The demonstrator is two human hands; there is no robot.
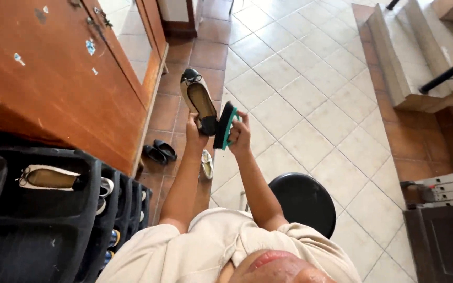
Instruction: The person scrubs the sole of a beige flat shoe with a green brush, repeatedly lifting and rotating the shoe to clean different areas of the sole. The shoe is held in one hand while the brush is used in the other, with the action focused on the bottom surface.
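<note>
Nearest the lens, at 6 o'clock: the person's cream shirt [200,251], both forearms rising toward centre frame.

Containers, largest first. Black shoe rack [53,220] at 8 o'clock, open-topped compartments stepping down to the right. Top compartment holds one cream flat shoe [45,177] lying on its side. The lower tiers show edges of further shoes, too hidden to count.

Wooden cabinet [53,68] fills 10 o'clock, its glazed door [132,42] standing next to the rack. Stone steps [410,57] at 2 o'clock with a dark handrail [446,73] crossing them. A dark cupboard with a grey metal frame on top [441,230] sits at 4 o'clock. Black round stool [305,202] at 5 o'clock, just beside the right forearm, partly hidden by it.

Hands, centre frame. Left hand [195,131] is clamped around the heel end of a cream ballet flat [197,99], toe with dark bow pointing to 12 o'clock, insole toward the camera. Right hand [239,135] is closed around a black brush with green back [225,126], which is held upright, bristles facing the shoe and touching its heel side.

On the floor below the hands: a black pair of shoes [159,152] at the cabinet foot, and a single pale shoe [206,164] beside the left forearm.
</note>
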